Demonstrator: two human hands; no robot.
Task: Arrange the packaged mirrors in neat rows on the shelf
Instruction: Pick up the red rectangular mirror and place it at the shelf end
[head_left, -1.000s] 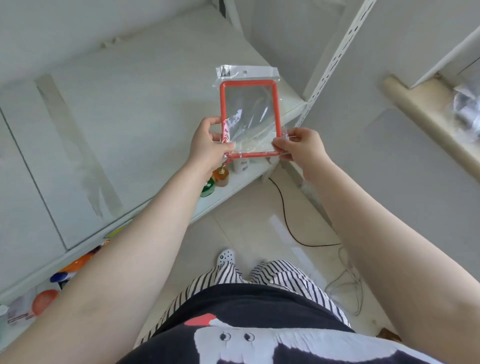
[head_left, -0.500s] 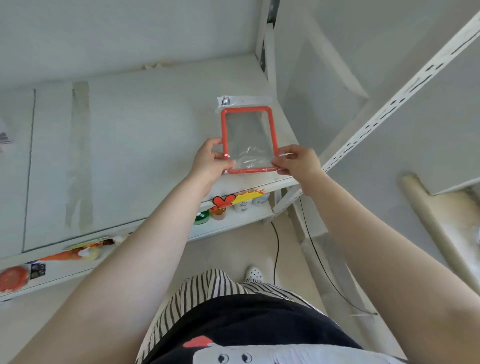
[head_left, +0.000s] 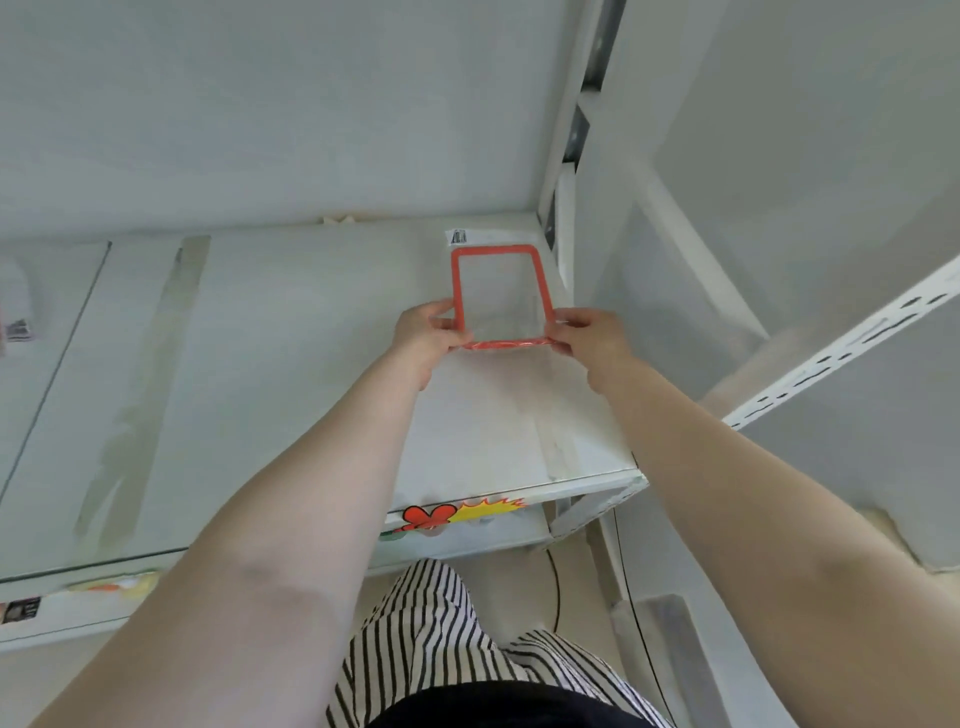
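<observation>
Head view: both arms stretched forward over white shelf (head_left: 270, 364). Left hand (head_left: 427, 335) pinches lower left corner of orange-framed mirror (head_left: 501, 293) in clear bag; thumb on top, fingers curled under. Right hand (head_left: 589, 338) pinches lower right corner, same way. Mirror near shelf's right rear corner, far end low at shelf surface, near edge lifted. Barcode label on bag's far flap. Another packet (head_left: 18, 312) at far left of shelf.
</observation>
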